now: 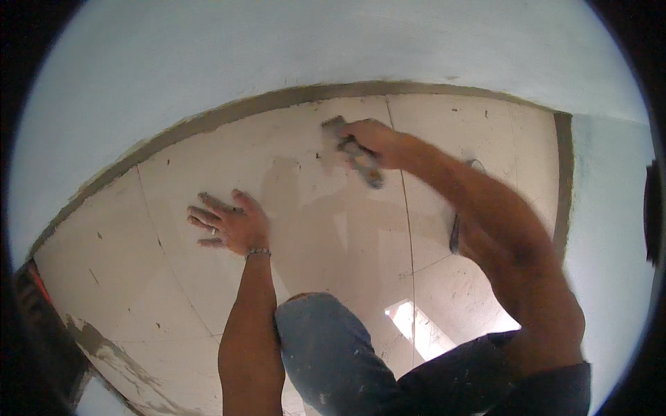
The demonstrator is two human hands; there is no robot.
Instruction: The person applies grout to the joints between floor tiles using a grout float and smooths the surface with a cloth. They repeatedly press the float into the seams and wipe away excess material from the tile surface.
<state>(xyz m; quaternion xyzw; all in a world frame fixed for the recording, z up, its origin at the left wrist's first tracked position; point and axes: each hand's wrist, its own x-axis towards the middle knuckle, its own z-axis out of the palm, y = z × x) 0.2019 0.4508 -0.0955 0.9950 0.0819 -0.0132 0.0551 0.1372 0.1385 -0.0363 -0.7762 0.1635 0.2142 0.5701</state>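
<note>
My right hand [374,142] grips a putty knife [334,125], its flat blade held low over the pale floor tiles [305,229], near the far wall's foot. The handle trails back below my fingers and is smeared by motion. On the left, my left hand [239,225] rests palm down on the tiles with its fingers spread and nothing in it. Grey dirt marks those fingers; a ring and a bracelet show. Small dark crumbs [318,156] lie scattered close to the blade.
A grey mortar strip [347,90] follows the foot of the pale blue wall [312,41]. Partly hidden by my right forearm is a dark-edged object [454,234], its kind unclear. Smeared mortar [114,357] covers the tiles' left edge. My jeans-clad knee [326,340] is in front.
</note>
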